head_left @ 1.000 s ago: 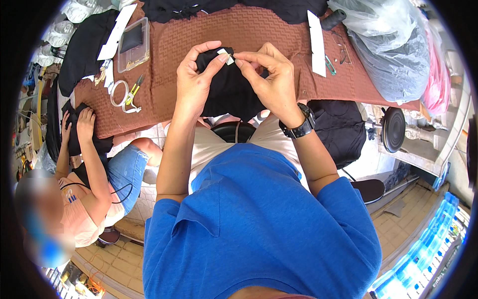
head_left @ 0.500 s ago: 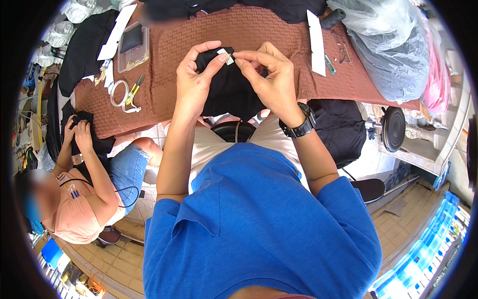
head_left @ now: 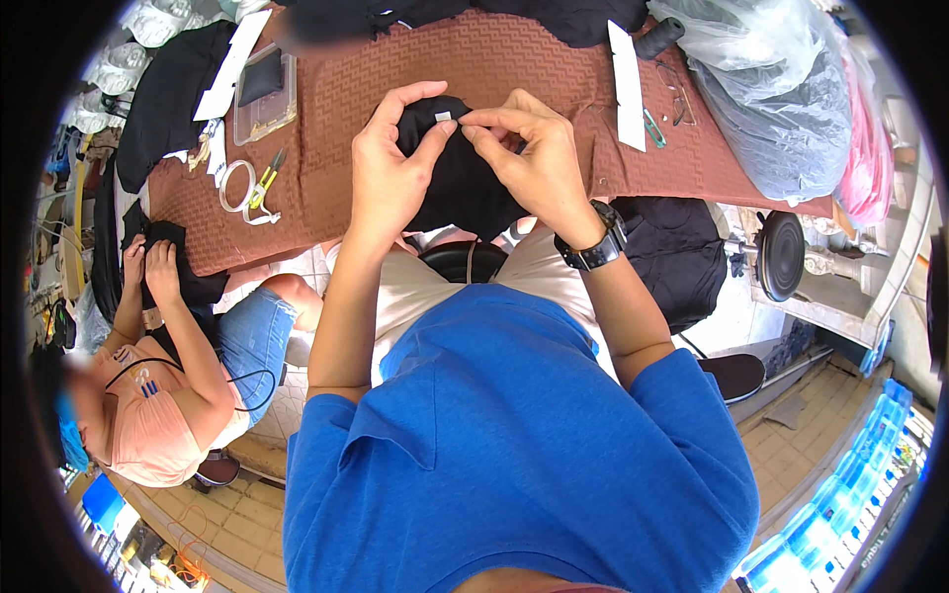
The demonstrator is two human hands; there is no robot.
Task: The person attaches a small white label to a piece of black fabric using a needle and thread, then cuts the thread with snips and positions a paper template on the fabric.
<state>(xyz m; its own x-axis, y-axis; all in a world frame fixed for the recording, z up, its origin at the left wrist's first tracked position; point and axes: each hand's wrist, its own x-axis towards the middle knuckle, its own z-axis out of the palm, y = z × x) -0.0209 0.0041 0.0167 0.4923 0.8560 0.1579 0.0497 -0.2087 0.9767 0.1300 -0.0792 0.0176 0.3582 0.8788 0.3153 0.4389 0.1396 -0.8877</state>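
Black garment (head_left: 465, 183), small white tag (head_left: 444, 117), pinched by both hands.

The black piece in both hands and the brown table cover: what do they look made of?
Black piece: soft matte fabric, by how it folds and drapes; the small white tag is likely woven or paper. Brown table cover: thick textile with a raised woven pattern, dull finish.

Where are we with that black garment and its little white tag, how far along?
Mid-step. Done: the black garment is up off the brown table cover and gripped in the left hand. In hand: the right hand pinches the small white tag at its top edge. Left: I can't tell whether the tag is fastened; the yellow snips lie unused at the left.
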